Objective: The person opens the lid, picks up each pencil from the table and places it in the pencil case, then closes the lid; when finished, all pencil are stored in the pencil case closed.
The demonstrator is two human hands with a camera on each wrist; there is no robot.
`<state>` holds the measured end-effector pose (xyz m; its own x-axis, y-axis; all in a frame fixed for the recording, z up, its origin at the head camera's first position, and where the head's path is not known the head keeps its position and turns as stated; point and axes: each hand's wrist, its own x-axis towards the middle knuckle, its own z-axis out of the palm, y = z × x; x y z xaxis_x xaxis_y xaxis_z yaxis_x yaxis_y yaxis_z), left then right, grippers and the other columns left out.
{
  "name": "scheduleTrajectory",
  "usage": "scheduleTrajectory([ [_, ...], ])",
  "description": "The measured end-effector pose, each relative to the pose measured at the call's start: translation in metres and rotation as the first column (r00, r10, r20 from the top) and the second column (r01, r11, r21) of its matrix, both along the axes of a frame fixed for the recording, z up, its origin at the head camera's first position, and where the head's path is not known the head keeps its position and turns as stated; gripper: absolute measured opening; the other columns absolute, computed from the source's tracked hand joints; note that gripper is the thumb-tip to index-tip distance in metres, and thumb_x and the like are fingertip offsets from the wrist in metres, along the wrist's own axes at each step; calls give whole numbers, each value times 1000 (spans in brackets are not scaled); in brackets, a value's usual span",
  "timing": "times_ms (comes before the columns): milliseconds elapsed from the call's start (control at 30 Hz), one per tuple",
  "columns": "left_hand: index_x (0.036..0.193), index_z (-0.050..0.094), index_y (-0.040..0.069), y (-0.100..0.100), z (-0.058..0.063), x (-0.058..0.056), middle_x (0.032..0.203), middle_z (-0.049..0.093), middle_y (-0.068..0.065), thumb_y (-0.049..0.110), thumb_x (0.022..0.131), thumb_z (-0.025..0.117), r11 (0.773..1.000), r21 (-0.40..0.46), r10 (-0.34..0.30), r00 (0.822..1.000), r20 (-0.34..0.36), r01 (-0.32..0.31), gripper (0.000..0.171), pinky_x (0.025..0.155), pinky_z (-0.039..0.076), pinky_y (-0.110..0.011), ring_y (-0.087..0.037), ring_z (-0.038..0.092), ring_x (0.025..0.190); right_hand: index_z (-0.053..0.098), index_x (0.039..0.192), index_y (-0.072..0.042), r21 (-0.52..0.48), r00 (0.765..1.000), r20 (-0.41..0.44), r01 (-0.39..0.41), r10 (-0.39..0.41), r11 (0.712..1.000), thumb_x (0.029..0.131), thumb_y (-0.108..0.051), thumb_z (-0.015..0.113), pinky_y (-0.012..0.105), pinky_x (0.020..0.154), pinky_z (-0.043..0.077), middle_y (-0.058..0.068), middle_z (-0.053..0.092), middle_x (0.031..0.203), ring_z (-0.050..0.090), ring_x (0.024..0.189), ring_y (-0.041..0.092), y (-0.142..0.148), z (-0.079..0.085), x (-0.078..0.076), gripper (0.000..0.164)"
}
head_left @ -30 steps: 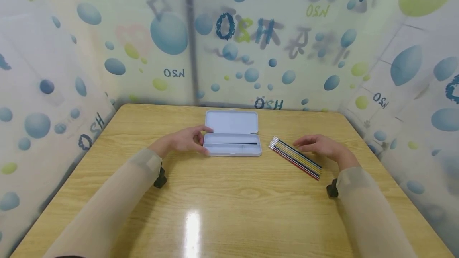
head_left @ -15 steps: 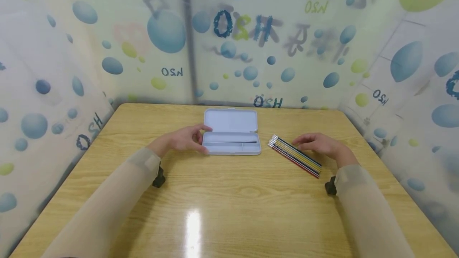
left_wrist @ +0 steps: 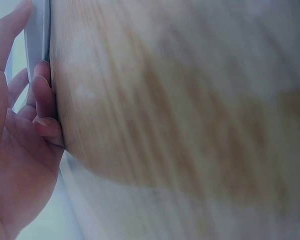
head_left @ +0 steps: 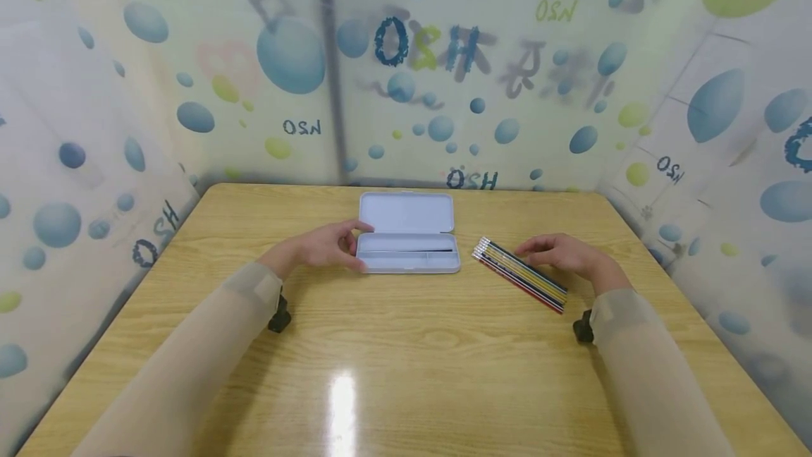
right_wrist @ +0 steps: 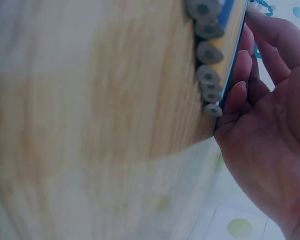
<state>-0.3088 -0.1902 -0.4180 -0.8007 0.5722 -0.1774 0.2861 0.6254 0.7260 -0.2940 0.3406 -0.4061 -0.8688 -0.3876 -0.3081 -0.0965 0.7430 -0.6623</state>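
Note:
A pale lavender pencil case (head_left: 409, 261) lies with its lid (head_left: 406, 212) folded back. In its rear section rests a thin dark-tipped stick (head_left: 438, 251). My left hand (head_left: 325, 245) grips the case's left end, thumb at the front corner and index finger near the hinge. In the left wrist view, its other fingers (left_wrist: 44, 95) curl down by the table. A slanting row of several pencils (head_left: 520, 275) lies to the right of the case. My right hand (head_left: 561, 254) rests beside their far side with loosely bent fingers, fingertips right at the outer pencil. The unsharpened ends (right_wrist: 208, 52) show in the right wrist view.
The wooden table (head_left: 412, 351) has a bright light reflection near the front. Walls with a blue and green dot pattern (head_left: 406, 90) enclose its back and sides. A dark wrist device (head_left: 279, 316) sits under the left cuff, another device (head_left: 583, 328) under the right.
The whole head view shifts slightly left and up. Both hands, the pencil case and the pencils keep their places relative to each other.

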Motion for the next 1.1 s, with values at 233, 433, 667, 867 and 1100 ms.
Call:
scheduleTrajectory([
  [233,164,44,11,0,1,0,109,61,-10,31,94,90,1000,4,-2,1000,2,2,87,91,46,-36,-22,55,97,67,149,-9,-4,1000,-3,-1,1,1000,112,-29,65,58,119,42,19,61,157,52,144,39,-1,3,3,42],
  [433,164,44,12,0,2,1,109,61,-10,31,94,90,1000,-5,3,1000,0,-3,86,92,46,-36,-22,55,98,68,148,-9,-3,1000,-6,5,-5,1000,111,-28,66,57,119,42,19,61,157,52,143,38,-1,2,2,41],
  [667,164,43,11,0,-1,0,110,61,-10,32,94,90,1000,-4,0,1000,-3,0,87,92,46,-35,-22,55,99,67,148,-7,-6,1000,-22,11,-11,1000,112,-22,64,39,105,45,20,62,153,53,129,31,0,-1,3,39],
  [867,165,42,9,0,-1,0,110,61,-10,32,94,90,1000,3,-6,1000,-2,6,89,91,46,-34,-22,55,98,66,150,-6,-10,999,-50,14,-14,1000,112,-20,64,37,103,43,21,63,151,52,127,30,0,-2,4,41],
  [1100,165,43,12,0,-1,0,110,62,-9,34,94,90,1000,-11,1,1000,0,-1,87,92,46,-34,-22,56,99,67,151,-12,27,996,-92,17,-15,999,112,-26,64,40,104,44,19,65,152,55,131,32,1,-4,3,41],
])
